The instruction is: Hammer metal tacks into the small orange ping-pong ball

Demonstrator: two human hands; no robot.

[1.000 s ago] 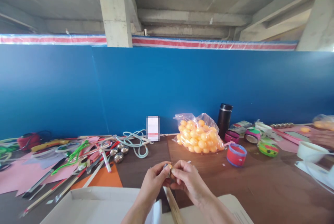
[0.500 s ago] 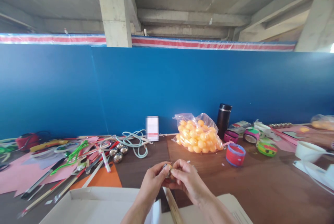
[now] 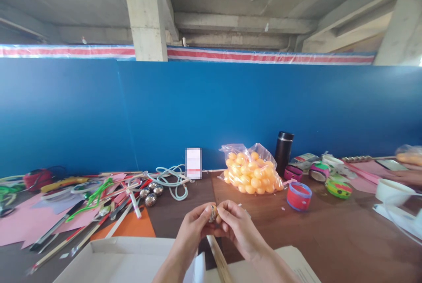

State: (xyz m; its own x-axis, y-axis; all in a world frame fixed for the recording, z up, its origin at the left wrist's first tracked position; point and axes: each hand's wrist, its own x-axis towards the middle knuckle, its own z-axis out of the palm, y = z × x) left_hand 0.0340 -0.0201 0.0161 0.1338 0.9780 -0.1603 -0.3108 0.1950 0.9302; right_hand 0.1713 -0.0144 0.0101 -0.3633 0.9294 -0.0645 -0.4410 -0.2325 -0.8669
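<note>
Low in the middle, both hands meet over a small silvery bell (image 3: 212, 214) with a bit of orange at its edge. My left hand (image 3: 194, 226) is closed round it, thumb on its face. The fingertips of my right hand (image 3: 236, 226) pinch at its right side; fingers hide much of it. Several similar shiny silver bells (image 3: 150, 199) lie on the table to the left. Under my wrists are a white box (image 3: 115, 256), a wooden stick (image 3: 217, 256) and a cream-coloured sheet (image 3: 293, 259).
A clear bag of orange balls (image 3: 253, 177) stands beyond my hands, with a black flask (image 3: 284, 151) behind. Red tape roll (image 3: 299, 196), green pouch (image 3: 338, 187) and white cup (image 3: 392, 191) sit right. Knives, sticks and pink paper (image 3: 20, 221) clutter the left. Another person's hand (image 3: 407, 177) shows far right.
My fingers have shifted slightly on the bell, showing more of its face. At far right, the other person's hand and a phone-like slab have moved. The view has shifted slightly.
</note>
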